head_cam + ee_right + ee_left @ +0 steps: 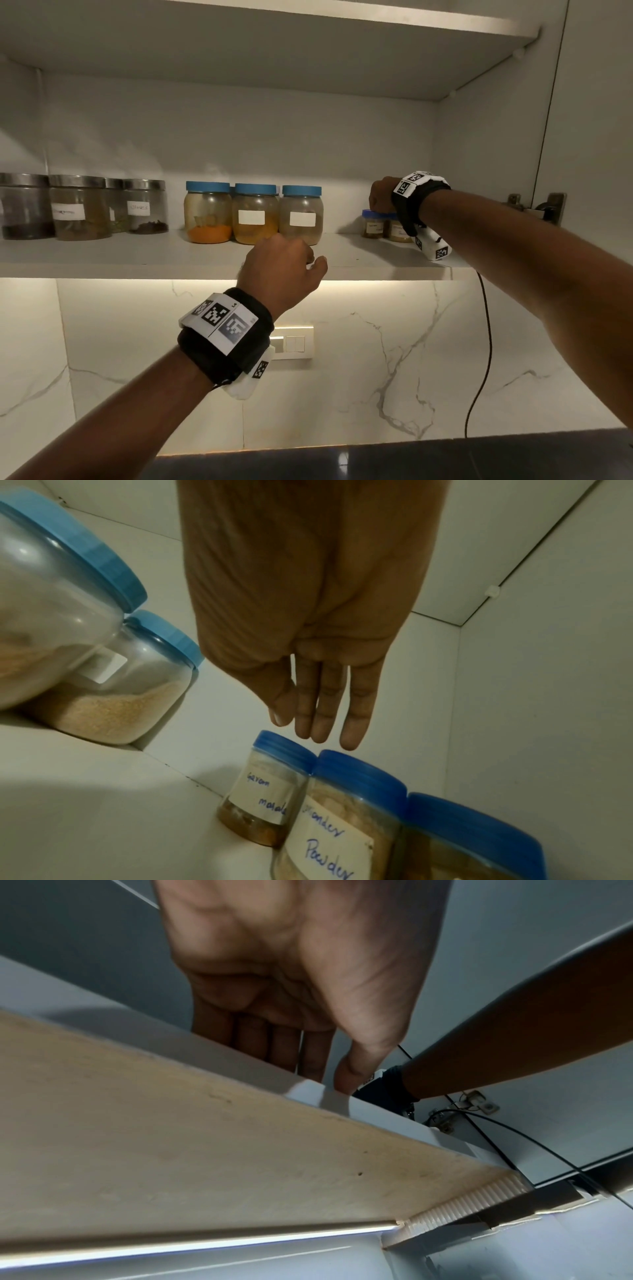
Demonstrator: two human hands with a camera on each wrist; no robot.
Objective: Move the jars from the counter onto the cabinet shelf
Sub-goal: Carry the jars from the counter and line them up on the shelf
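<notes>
Round clear plastic jars (300, 214), ribbed blue lids, smooth white shelf (137, 255).

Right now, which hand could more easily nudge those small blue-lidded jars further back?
The right hand: its open fingers hover just above the small jars. The left hand sits at the shelf edge, further away.

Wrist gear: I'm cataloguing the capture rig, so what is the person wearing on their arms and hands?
Both forearms and hands are bare, with no sleeves or gloves. Each wrist carries a black strap, on the left wrist and the right wrist, with white panels printed with black square markers and a white block underneath. A thin black cable hangs below the right one.
</notes>
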